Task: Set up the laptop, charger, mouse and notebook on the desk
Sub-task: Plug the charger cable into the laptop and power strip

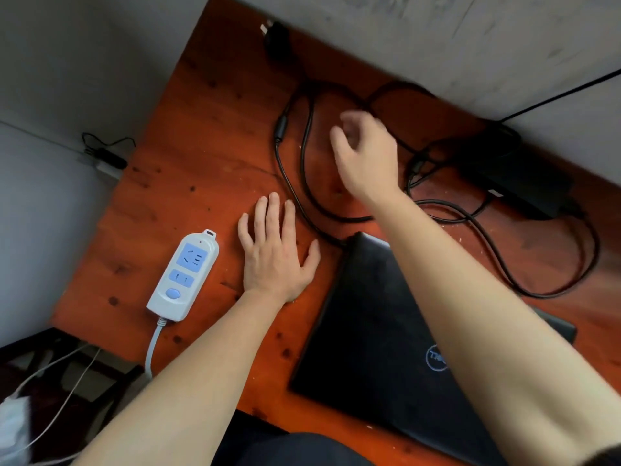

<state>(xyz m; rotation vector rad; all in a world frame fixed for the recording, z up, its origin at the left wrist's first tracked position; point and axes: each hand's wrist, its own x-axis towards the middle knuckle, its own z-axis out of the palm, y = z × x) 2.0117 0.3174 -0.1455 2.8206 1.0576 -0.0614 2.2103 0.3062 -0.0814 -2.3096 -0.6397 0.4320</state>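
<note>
Desk: red-brown wood, far edge against grey wall, left edge open to floor. Closed laptop near right; charger far right, its cable looped mid-desk. Left hand flat, fingers spread, between power strip and laptop. Right hand above cable, blurred, fingers loosely curled, holding nothing.

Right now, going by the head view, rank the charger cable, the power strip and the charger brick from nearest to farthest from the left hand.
1. charger cable: passes right beside the fingertips of the left hand, on their right.
2. power strip: lies to the hand's left, across a clear gap.
3. charger brick: far off on the right side, at the back.
</note>
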